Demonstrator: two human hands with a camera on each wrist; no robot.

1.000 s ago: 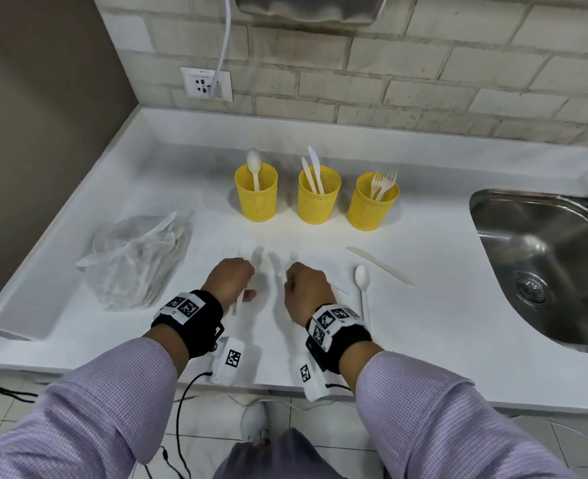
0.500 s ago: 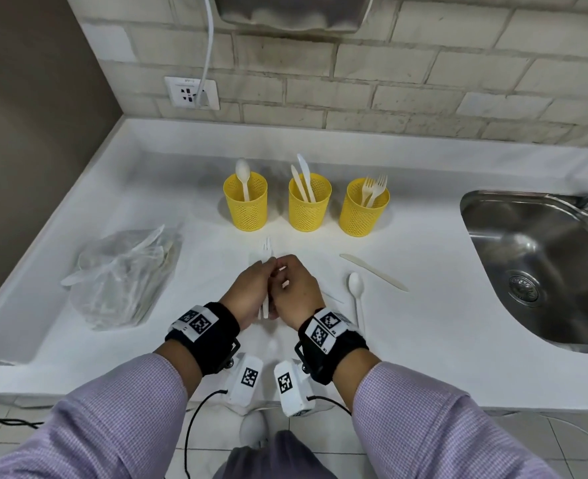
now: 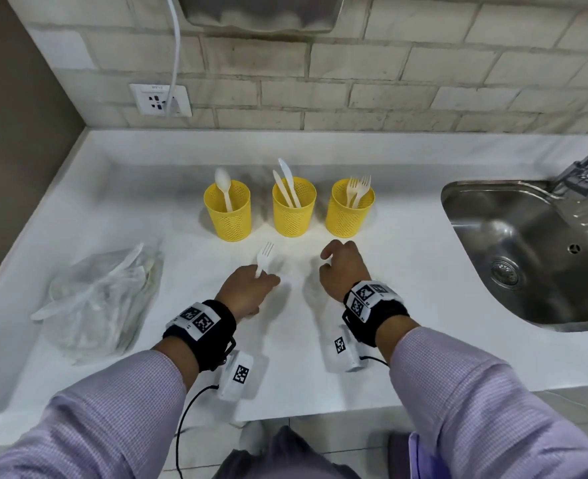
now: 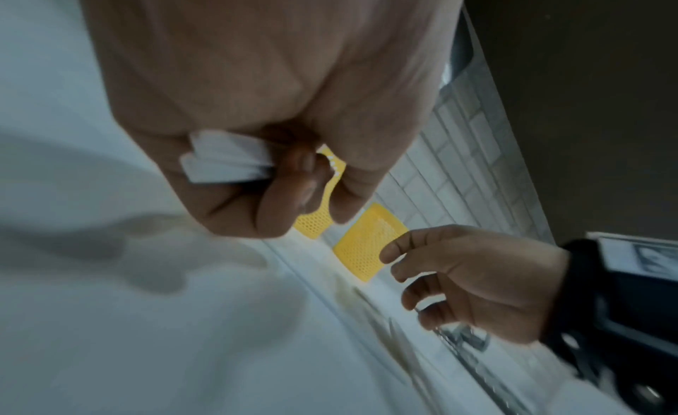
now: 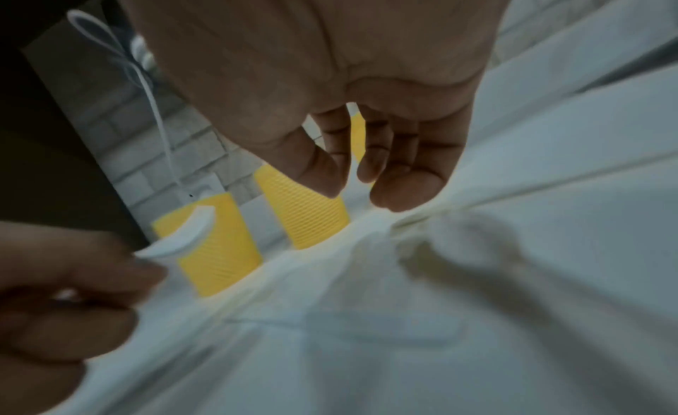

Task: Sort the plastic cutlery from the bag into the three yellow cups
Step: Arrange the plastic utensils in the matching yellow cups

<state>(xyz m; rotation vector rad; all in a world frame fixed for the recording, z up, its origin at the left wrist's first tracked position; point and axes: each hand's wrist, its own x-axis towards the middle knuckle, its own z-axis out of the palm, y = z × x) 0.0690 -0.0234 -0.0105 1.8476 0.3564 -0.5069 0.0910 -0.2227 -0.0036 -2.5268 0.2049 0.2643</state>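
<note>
Three yellow cups stand in a row at the back: the left cup [image 3: 228, 216] holds a spoon, the middle cup [image 3: 294, 212] two knives, the right cup [image 3: 349, 216] two forks. My left hand [image 3: 254, 286] grips a white fork [image 3: 264, 255] by its handle, tines pointing toward the cups. In the left wrist view the fingers curl round stacked white handles [image 4: 227, 160]. My right hand [image 3: 335, 262] hovers in front of the right cup with loosely spread fingers [image 5: 389, 163] and holds nothing. A blurred pale spoon [image 5: 466, 241] lies on the counter just below it.
The clear plastic bag [image 3: 102, 295] with more white cutlery lies on the white counter [image 3: 406, 271] at the left. A steel sink [image 3: 527, 250] with a tap is at the right. A socket and cable are on the brick wall behind.
The two hands, pressed together half a second ago, have parted. The fork stays in my left hand, while my right hand has moved right and forward, empty.
</note>
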